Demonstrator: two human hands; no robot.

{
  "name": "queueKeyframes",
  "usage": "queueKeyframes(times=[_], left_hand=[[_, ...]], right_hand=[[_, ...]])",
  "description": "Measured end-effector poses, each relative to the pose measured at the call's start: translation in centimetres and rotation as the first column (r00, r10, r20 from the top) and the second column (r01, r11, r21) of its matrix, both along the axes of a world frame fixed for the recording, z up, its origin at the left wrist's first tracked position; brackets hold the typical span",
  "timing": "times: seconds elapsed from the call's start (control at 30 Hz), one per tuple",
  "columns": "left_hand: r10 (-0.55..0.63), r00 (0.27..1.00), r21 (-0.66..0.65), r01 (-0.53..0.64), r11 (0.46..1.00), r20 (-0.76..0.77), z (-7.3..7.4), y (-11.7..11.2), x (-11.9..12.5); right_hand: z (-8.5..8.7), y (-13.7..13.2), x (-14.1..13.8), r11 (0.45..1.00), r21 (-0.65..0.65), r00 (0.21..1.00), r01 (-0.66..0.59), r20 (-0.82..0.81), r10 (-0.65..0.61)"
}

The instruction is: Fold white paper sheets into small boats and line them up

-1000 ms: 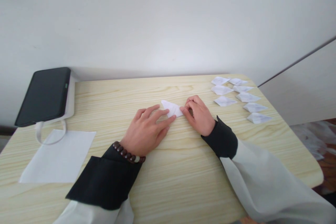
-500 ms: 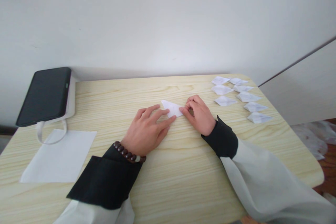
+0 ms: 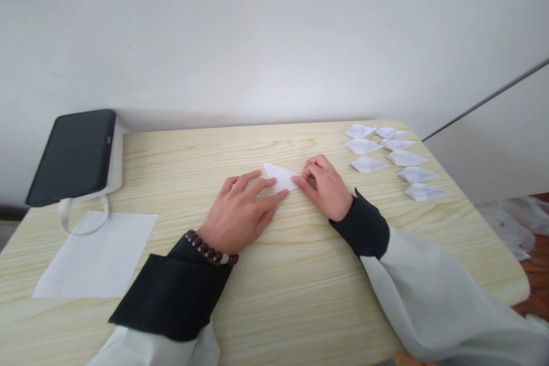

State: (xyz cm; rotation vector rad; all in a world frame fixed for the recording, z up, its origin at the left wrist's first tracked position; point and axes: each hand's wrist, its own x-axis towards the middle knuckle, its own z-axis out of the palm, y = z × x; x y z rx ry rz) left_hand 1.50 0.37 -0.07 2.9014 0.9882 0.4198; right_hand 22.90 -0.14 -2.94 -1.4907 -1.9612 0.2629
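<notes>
A small folded white paper lies on the light wooden table near its middle. My left hand rests flat with fingers stretched out, the fingertips pressing on the paper's left part. My right hand is curled, its fingertips pinched on the paper's right end. A dark bead bracelet circles my left wrist. Both sleeves are black at the cuff and pale grey above.
Several folded white paper pieces lie in rows at the table's far right. A flat white sheet lies at the left front. A dark tablet leans on a white stand at the far left. A white wall stands behind the table.
</notes>
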Motion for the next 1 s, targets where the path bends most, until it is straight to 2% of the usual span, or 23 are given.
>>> queueKeyframes(times=[0.43,0.7,1.0], left_hand=[[0.035,0.999,0.007,-0.035,0.999,-0.009,0.3,-0.3,0.5],[0.048,0.999,-0.010,-0.049,0.999,-0.008,0.4,-0.5,0.6],[0.060,0.998,-0.031,-0.060,0.998,-0.007,0.4,-0.5,0.6]], right_hand=[[0.0,0.1,0.0,1.000,-0.012,1.000,-0.005,0.002,0.005],[0.3,0.0,0.5,0.994,-0.035,0.994,-0.099,-0.046,0.098],[1.0,0.5,2.5,0.958,-0.179,0.964,-0.223,-0.189,0.189]])
